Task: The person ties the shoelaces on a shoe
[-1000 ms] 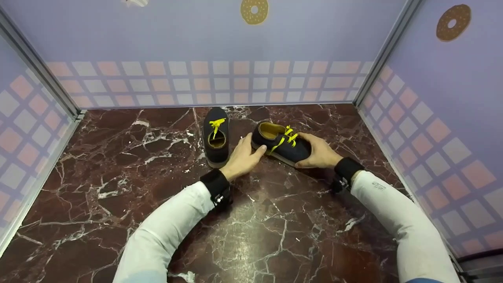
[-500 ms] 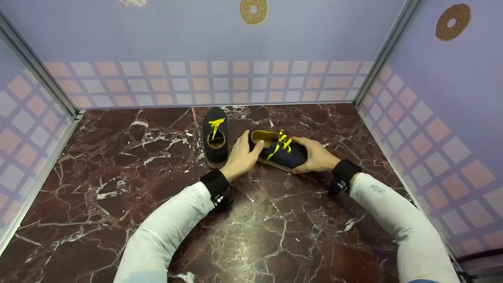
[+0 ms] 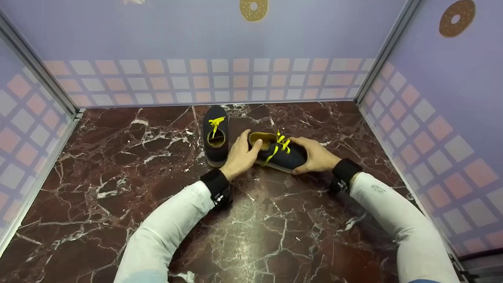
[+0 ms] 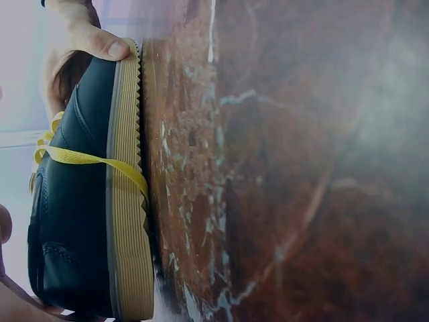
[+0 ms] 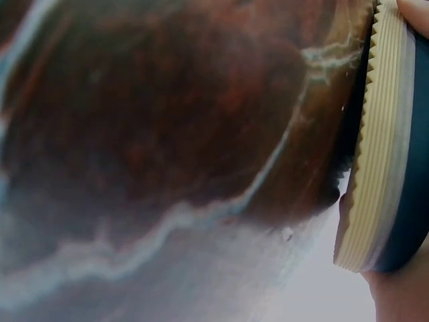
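Observation:
A dark shoe [image 3: 286, 159] with yellow laces lies crosswise between my two hands, toe to the right. My left hand [image 3: 240, 158] holds its heel, fingers behind and thumb by the opening. Around the toe my right hand [image 3: 319, 156] grips, thumb on the near side of the sole. In the left wrist view a yellow lace [image 4: 87, 157] hangs over the side of the ridged tan sole [image 4: 126, 201], close to the floor surface. The matching shoe [image 3: 216, 155] stands just left of my left hand, toe toward the back wall, its lace [image 3: 216, 123] in a bow.
A dark red marbled surface [image 3: 251, 220] lies under both shoes. Lilac panels with pink and white squares enclose it: a back wall [image 3: 220, 78], a left wall [image 3: 19, 106] and a right wall [image 3: 436, 118].
The held shoe has come down slightly toward me and a little left, its heel most of all. My left thumb has shifted up to its opening. The other shoe stays in place.

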A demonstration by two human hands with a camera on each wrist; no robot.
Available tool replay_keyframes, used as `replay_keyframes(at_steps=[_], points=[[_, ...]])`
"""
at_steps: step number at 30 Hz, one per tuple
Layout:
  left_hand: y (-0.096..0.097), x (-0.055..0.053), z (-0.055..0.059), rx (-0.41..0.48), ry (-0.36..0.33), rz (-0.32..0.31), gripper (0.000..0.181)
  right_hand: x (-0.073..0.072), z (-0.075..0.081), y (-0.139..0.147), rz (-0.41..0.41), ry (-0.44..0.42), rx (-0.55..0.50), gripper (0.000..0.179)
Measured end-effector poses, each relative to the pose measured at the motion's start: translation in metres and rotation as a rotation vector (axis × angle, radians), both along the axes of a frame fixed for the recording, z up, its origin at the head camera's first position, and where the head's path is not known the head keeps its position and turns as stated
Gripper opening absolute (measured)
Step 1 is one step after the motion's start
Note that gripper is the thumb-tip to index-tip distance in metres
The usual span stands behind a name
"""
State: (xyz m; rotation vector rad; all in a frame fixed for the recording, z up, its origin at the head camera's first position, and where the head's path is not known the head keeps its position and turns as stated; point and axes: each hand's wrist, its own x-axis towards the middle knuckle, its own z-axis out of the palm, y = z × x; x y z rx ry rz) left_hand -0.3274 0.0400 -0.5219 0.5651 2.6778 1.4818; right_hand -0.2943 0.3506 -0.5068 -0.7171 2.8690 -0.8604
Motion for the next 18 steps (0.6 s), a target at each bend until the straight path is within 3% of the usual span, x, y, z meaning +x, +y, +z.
replay_keyframes(at_steps=[7, 12, 13, 18], points=[[0.0006, -0.0014, -0.0024, -0.014, 0.075, 0.015, 0.071, 0.0003, 0.0005, 0.0002, -0.004, 0.008, 0.003, 0.119], [0.0008, 0.0004, -0.0002, -0.017, 0.069, 0.022, 0.072, 0.0013, -0.001, 0.0004, 0.015, 0.048, -0.015, 0.12], [0.0007, 0.0053, 0.0061, -0.005, 0.056, 0.02, 0.073, -0.002, -0.0066, 0.0039, 0.033, 0.071, -0.034, 0.119], [0.0016, 0.0036, 0.0027, -0.004, 0.048, 0.028, 0.071, -0.0012, -0.0084, 0.0038, 0.038, 0.094, -0.017, 0.121]])
